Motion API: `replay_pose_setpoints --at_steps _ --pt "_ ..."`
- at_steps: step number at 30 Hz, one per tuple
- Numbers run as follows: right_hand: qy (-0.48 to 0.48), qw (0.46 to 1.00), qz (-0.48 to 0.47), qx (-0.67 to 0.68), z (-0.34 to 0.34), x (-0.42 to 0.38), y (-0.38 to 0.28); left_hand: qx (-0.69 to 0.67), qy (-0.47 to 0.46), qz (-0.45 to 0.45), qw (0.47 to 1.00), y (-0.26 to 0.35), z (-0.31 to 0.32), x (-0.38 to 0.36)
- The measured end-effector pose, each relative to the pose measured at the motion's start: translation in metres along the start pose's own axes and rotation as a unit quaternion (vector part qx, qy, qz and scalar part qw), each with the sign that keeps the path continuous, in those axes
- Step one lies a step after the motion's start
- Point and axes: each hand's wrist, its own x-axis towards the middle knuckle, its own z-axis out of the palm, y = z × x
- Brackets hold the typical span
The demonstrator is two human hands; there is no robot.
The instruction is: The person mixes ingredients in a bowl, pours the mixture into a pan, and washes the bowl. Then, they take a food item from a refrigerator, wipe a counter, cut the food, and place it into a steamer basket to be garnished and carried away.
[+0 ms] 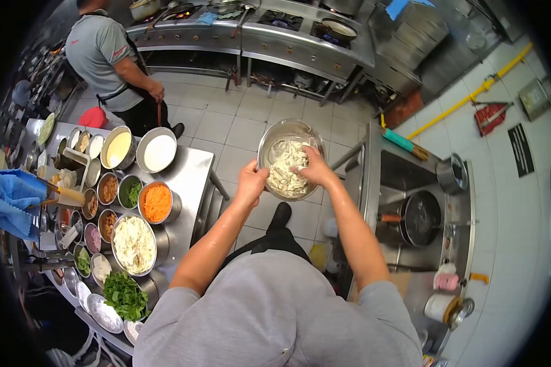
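In the middle of the frame my left hand (251, 181) pinches the near rim of the steel bowl (269, 142), while my right hand (313, 166), fingers pressed together, lies inside on the sliced onion (286, 173).

Grey tiled floor (226, 122), steel stove range (257, 37), white tiled wall (514, 202), steel sink (410, 183)

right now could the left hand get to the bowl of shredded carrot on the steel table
Probably yes, though not freely: the left hand is holding the rim of the metal bowl while the right hand mixes inside it. The carrot bowl sits close on its left, with nothing in between.
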Motion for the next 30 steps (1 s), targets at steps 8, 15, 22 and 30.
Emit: replay_pose_setpoints --at_steps 8,15,22,30 --pt "-0.058 0.841 0.181 0.506 0.034 0.124 0.044 0.101 0.054 0.151 0.982 -0.062 0.019 0.144" --pt "-0.036 0.977 -0.167 0.125 -0.055 0.222 0.047 -0.082 0.051 -0.078 0.992 0.013 0.042 0.198" --pt "-0.267 0.953 -0.129 0.065 -0.115 0.287 0.039 -0.124 0.070 -0.065 0.988 0.042 0.039 0.248" --pt "-0.274 0.942 -0.183 -0.064 -0.048 0.411 0.004 -0.180 0.029 -0.097 0.978 0.078 0.024 0.313"
